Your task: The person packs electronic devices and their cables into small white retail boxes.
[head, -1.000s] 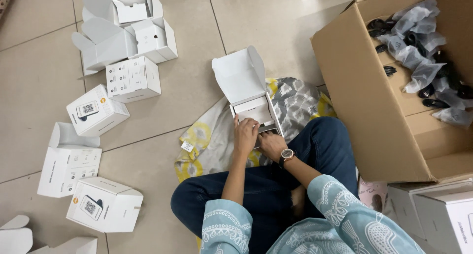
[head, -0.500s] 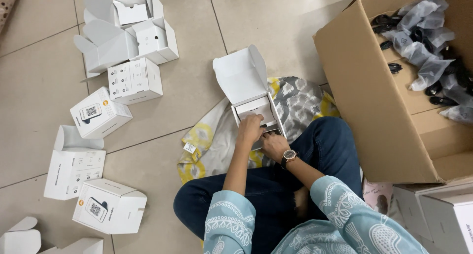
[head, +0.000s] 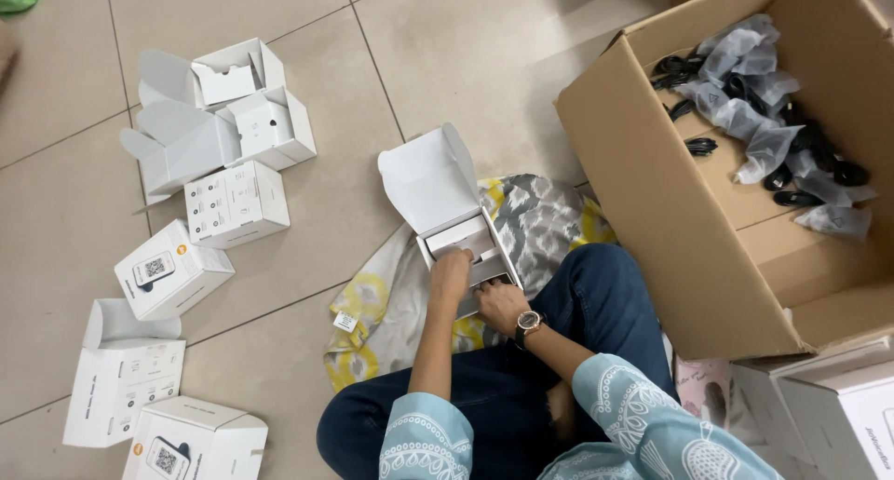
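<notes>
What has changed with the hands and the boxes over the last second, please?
Very little. The left hand stays pressed into the open white box and the right hand stays at its near edge; only the fingers shift slightly. Nothing was picked up or let go. The white boxes on the floor and the cardboard carton lie as before; only the camera view drifted.

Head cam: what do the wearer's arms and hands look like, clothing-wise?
Bare hands, no gloves. The right hand has a wristwatch with a round dark face on a dark strap. Both arms wear loose light-blue sleeves with white lace-like patterning; the left sleeve ends at about the elbow, leaving the forearm bare down to the left hand. The right sleeve reaches further down the forearm.
</notes>
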